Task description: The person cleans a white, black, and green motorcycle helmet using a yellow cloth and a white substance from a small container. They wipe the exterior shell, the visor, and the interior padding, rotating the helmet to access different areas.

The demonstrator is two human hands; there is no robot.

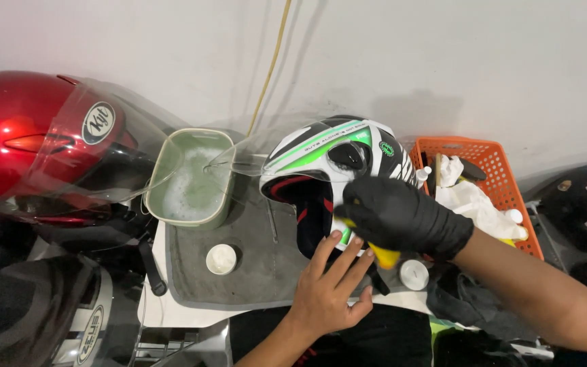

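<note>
- A white helmet (338,160) with green and black stripes stood on a grey towel (239,251) before me, its clear visor raised toward the wall; it lay directly under both my hands.
- One red helmet (28,136) with a clear visor sat well apart at far left, with two dark helmets near it, one below it (42,312) and one at far right (582,204): four helmets in all.
- One orange basket (504,177) of white cloths and small bottles stood just beside the striped helmet's right.
- One green tub (191,178) of soapy water rested at the towel's back left corner.
- My right hand (402,214), in a black glove, was closed around a yellow tool (383,255) pressed to the helmet's lower rim.
- My bare left hand (331,289) lay flat, fingers spread, bracing the helmet from below and gripping nothing.
- Two small white round lids lay on the towel, one at left (221,258), one at right (414,274).
</note>
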